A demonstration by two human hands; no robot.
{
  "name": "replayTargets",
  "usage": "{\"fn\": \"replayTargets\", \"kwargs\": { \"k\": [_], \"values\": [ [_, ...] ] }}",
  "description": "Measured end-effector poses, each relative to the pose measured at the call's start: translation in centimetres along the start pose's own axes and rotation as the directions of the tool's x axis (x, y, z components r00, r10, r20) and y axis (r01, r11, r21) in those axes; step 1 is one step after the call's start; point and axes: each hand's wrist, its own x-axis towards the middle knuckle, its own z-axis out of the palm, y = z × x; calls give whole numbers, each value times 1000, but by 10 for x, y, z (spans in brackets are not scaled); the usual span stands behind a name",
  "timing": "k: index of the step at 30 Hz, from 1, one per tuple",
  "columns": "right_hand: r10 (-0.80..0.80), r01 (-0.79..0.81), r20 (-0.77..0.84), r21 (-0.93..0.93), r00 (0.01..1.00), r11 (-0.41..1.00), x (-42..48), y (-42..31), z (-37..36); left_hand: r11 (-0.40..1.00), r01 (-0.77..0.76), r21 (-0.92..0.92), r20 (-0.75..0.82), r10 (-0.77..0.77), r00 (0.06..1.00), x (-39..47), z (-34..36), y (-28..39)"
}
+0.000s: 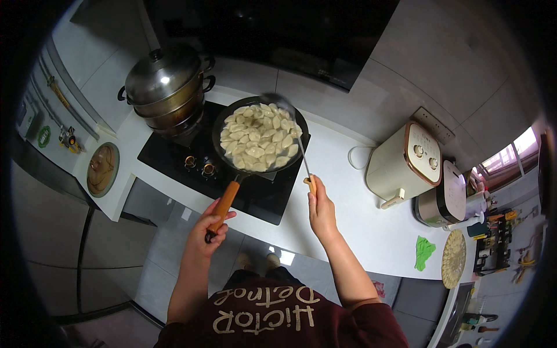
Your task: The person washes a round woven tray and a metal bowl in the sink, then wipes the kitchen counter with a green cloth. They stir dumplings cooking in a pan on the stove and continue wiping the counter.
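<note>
A dark wok (217, 147) on the right side of the black gas hob (265, 204) is full of pale dumplings (256, 137), with some liquid showing among them. My left hand (209, 228) grips the wok's wooden handle (226, 202) near its end. In my right hand (321, 209) is the wooden handle of a long metal utensil (303, 154), its thin shaft reaching over the wok's right rim. The blurred dark head of that utensil (278, 102) is at the far rim, above the dumplings; its exact shape is unclear.
A lidded metal steamer pot (167, 87) occupies the hob's left burner. Right along the white counter (343, 217) stand a cream air fryer (391, 163), a rice cooker (441, 195), a green cloth (423, 253) and a round tray of dumplings (454, 259). A range hood (278, 35) overhangs the back.
</note>
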Motion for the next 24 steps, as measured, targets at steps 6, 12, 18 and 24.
{"fn": "replayTargets", "kwargs": {
  "k": [6,12,18,24],
  "values": [
    [336,-461,321,517,886,722,-3,24,-5,999,-17,31,34,16,999,11,2,-4],
    [272,-441,361,827,892,348,-51,33,-31,998,-10,-62,-2,10,1000,6,-9,-13],
    [587,-445,-16,636,809,630,-182,98,-69,983,154,98,-56,-149,987,13,-67,-65],
    [780,-610,-295,494,553,619,-279,204,-107,938,304,168,-225,-264,938,-6,-69,-124]
  ]
}}
